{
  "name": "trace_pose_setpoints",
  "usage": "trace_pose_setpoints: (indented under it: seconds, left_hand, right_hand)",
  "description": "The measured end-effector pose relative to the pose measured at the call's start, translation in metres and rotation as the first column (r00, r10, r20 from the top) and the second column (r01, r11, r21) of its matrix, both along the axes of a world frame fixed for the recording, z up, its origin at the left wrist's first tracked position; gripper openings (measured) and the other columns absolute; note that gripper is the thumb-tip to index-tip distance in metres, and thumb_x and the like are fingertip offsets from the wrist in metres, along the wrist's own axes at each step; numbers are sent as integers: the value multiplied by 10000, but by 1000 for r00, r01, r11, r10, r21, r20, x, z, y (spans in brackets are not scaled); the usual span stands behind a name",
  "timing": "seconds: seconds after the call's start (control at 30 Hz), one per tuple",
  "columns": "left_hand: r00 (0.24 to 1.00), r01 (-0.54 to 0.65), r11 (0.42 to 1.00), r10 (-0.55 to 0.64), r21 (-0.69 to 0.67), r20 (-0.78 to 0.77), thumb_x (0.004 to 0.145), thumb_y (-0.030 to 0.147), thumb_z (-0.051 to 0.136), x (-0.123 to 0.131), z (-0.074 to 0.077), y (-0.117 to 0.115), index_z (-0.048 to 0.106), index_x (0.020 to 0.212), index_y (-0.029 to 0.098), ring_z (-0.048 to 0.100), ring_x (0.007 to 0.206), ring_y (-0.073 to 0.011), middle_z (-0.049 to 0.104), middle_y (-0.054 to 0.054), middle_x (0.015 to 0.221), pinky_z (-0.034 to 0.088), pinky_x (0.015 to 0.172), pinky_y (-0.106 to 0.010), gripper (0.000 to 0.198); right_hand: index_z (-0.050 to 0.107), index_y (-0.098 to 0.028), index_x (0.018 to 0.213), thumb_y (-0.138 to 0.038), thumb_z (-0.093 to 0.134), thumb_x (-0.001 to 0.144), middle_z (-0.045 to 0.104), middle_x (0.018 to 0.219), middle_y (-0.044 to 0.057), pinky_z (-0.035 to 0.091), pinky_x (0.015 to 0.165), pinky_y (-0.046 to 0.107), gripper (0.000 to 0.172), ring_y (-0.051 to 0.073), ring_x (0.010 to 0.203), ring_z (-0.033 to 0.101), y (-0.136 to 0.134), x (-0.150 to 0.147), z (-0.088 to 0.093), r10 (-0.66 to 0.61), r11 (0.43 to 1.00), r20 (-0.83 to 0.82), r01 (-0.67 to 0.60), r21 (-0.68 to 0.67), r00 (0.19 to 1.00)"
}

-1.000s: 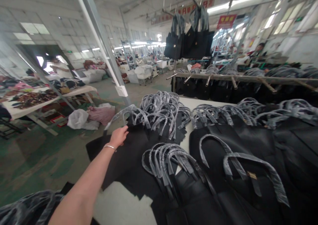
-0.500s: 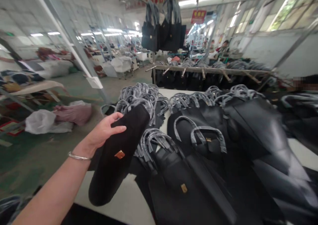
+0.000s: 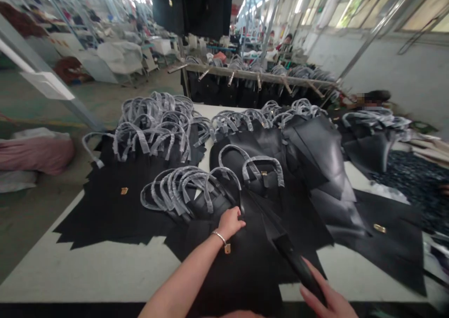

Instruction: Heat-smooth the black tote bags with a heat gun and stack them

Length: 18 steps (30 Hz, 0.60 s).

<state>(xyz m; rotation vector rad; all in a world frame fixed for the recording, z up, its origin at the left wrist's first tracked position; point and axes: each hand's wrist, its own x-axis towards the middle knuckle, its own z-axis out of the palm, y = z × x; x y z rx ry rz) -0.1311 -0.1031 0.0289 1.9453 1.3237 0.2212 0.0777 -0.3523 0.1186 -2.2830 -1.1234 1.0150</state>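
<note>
Head camera: watching remotely, I saw the work shift from the left of the counter [image 3: 122, 271] to the bag nearest the wearer. Half a second earlier, the left hand [image 3: 229, 222] had held up a curled black bag with a metal clasp. Now it had let go of that one, and a clasped bag lay flat atop the left stack [image 3: 115, 210]; I took it for the same bag. The left hand had come across to pinch the upper edge of the near bag [image 3: 254, 257], just above its gold clasp [image 3: 228, 248]. This bag lay face up on the counter, below a cluster of plastic-wrapped handles [image 3: 175, 191].

The right hand [image 3: 333, 299], absent from that earlier picture, had come in at lower right, thumb and fingers around a folded black piece [image 3: 298, 262]. I couldn't tell whether that piece belonged to the near bag. To my judgement, handling had passed from one hand to two, with the near bag now the one in hand.
</note>
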Motion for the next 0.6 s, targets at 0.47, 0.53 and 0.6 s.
trace_pose_setpoints:
  seconds: [0.47,0.53,0.6]
  left_hand:
    - [995,75,997,-75,1,68,744,176,611,1,-14,12,690,812,183,625,759,-188,685,-44,775,411,685,-258,105]
    - [994,72,997,-73,5,76,757,180,601,1,-15,12,690,821,183,624,760,-187,685,-46,778,411,689,-259,110]
    - [994,71,997,-72,12,83,767,186,593,1,-17,11,691,829,185,623,767,-187,686,-46,788,412,696,-260,116]
  right_hand:
    - [378,-166,1459,-433,526,838,567,541,-30,379,423,231,692,132,419,492,79,-45,-25,99,982,-261,-136,-128,960]
    - [363,-193,1466,-428,522,852,561,542,-39,367,408,223,676,124,406,481,85,-46,-26,116,983,-281,-151,-107,953]
    - [360,-210,1467,-413,531,854,577,571,-37,372,407,218,668,118,409,489,88,-46,-27,142,979,-289,-176,-98,947]
